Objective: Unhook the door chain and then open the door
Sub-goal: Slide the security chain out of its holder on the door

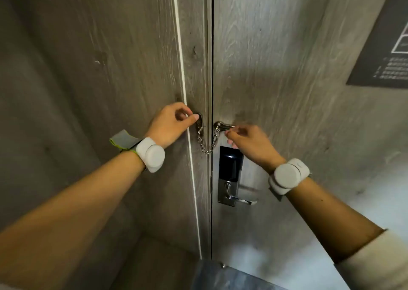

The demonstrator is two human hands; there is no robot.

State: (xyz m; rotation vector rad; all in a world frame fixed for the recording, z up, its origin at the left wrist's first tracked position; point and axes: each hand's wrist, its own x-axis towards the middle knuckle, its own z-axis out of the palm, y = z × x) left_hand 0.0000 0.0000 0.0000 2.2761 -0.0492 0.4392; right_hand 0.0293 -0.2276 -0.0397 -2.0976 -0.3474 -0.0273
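Reaching up to a grey wood-grain door [287,68], both bare hands work at the two ends of the door chain [206,145], which hangs in a slack loop across the dark gap between the door and the frame [194,68] on its left. The left hand [170,124] is at the frame-side anchor plate [200,121], its thumb and forefinger curled together in a pinch right against the plate's top; whether the fingers [194,118] actually grip the metal or only touch it cannot be told. The right hand [249,139] is at the door-side slide track [223,126], its fingers closed in a pinch at the chain's end piece where it sits in the track, so the chain is hooked at this moment. Just below that hand sits a dark electronic lock panel [230,168], and at its lower end a silver lever handle [241,199] points to the right. The door is shut, its edge flush with the frame. Each wrist carries a pale grey band with a round puck [153,157], and a dark sign [384,46] with small white print hangs on the door at the upper right.
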